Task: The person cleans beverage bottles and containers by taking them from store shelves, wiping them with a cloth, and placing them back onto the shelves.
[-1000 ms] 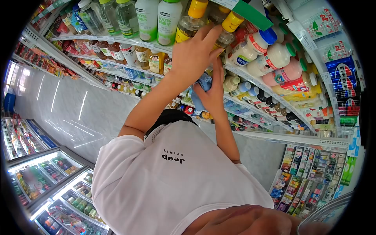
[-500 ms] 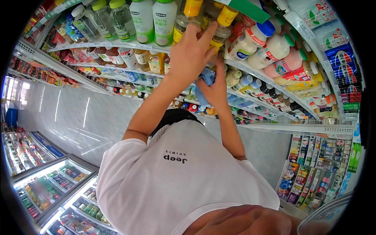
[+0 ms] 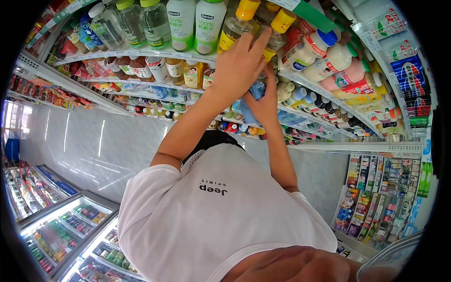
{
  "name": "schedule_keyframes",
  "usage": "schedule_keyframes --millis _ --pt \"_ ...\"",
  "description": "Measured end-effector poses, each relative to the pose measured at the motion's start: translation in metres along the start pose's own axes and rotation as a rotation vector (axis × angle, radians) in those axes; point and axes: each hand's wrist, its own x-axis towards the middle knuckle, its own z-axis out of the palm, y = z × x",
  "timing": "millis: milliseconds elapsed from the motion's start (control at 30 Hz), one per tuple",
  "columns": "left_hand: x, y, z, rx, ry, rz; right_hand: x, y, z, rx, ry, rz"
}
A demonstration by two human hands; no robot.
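My left hand (image 3: 238, 66) reaches up to the shelf edge with its fingers stretched and spread against the fronts of two yellow-capped bottles. One such bottle (image 3: 233, 29) stands behind its fingertips, and the other bottle (image 3: 277, 38) is just to the right. Below and to the right, my right hand (image 3: 264, 105) is raised close under my left hand. A blue cloth (image 3: 247, 113) is bunched between its thumb and fingers and hangs down beside the palm. The right fingertips are partly hidden behind the left hand.
White-and-green bottles (image 3: 210, 26) stand left of my hands, and milky bottles with coloured caps (image 3: 305, 51) lean at the right. Lower shelves hold several rows of drinks. A lit glass-fronted cooler (image 3: 61, 230) is at lower left, and a stocked rack (image 3: 376, 202) at lower right.
The shelf and bottles have shifted slightly right and down in view. Both hands have moved slightly right with them, and the cloth stays in my right hand.
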Motion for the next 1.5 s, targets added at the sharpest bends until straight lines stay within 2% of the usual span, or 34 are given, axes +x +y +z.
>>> schedule_keyframes --millis 67,267,400,567,633,700,767,833,900,967,1000,1033,1067,1133,1167,1200,1267,1333,1367,1433,1467,1500 --pt "0.000 0.000 -0.002 -0.016 -0.012 -0.002 0.000 -0.004 0.001 0.011 -0.008 0.040" --pt "-0.017 -0.008 -0.006 -0.085 -0.083 -0.003 -0.003 0.009 0.010 -0.085 0.056 -0.052" --pt "-0.030 -0.013 -0.010 -0.206 -0.093 -0.040 -0.013 0.003 0.019 -0.174 0.199 -0.107" --pt "-0.066 -0.026 -0.013 -0.436 -0.115 -0.038 -0.068 0.012 0.031 -0.205 0.355 -0.085" --pt "-0.093 -0.041 -0.014 -0.504 -0.237 -0.067 -0.097 0.033 0.038 -0.264 0.358 -0.137" --pt "-0.138 -0.070 -0.005 -0.569 -0.429 -0.125 -0.128 0.053 0.045 -0.257 0.139 0.016" --pt "-0.195 -0.109 -0.005 -0.543 -0.764 -0.320 -0.172 0.083 0.052 -0.303 -0.055 0.206" --pt "-0.277 -0.164 0.008 -0.591 -0.968 -0.461 -0.224 0.130 0.062 -0.400 -0.224 0.415" --pt "-0.370 -0.217 0.018 -0.366 -1.194 -0.405 -0.291 0.174 0.071 -0.620 -0.393 0.643" --pt "-0.447 -0.257 0.019 -0.361 -1.364 -0.109 -0.395 0.253 0.070 -0.593 -0.481 1.037" --pt "-0.494 -0.277 0.015 -0.401 -1.422 -0.385 -0.425 0.268 0.060 -0.254 -0.299 1.119" --pt "-0.538 -0.287 0.003 -0.433 -1.454 -0.675 -0.436 0.271 0.050 -0.114 -0.276 1.105" --pt "-0.570 -0.288 -0.013 -0.432 -1.356 -0.783 -0.449 0.275 0.040 0.028 -0.254 1.094" --pt "-0.646 -0.291 -0.026 -0.285 -1.408 -0.776 -0.422 0.241 0.033 -0.134 -0.419 1.032" --pt "-0.675 -0.293 -0.030 -0.132 -1.561 -0.656 -0.402 0.207 0.030 -0.230 -0.453 1.052" --pt "-0.673 -0.274 -0.048 -0.191 -1.481 -0.951 -0.393 0.188 0.033 -0.224 -0.462 1.017" --pt "-0.713 -0.256 -0.063 -0.247 -1.321 -1.252 -0.408 0.183 0.035 -0.165 -0.441 0.999" --pt "-0.775 -0.246 -0.066 -0.431 -0.959 -1.570 -0.462 0.225 0.049 -0.056 -0.382 1.041" --pt "-0.792 -0.237 -0.064 -0.535 -0.741 -1.700 -0.485 0.241 0.056 -0.067 -0.448 1.038" --pt "-0.792 -0.223 -0.084 -0.482 -0.727 -1.623 -0.519 0.263 0.074 -0.083 -0.577 1.032" --pt "-0.786 -0.219 -0.094 -0.453 -0.755 -1.591 -0.498 0.212 0.082 0.002 -0.498 0.958" --pt "-0.763 -0.212 -0.114 -0.436 -0.828 -1.567 -0.504 0.232 0.099 -0.420 -0.792 0.857"
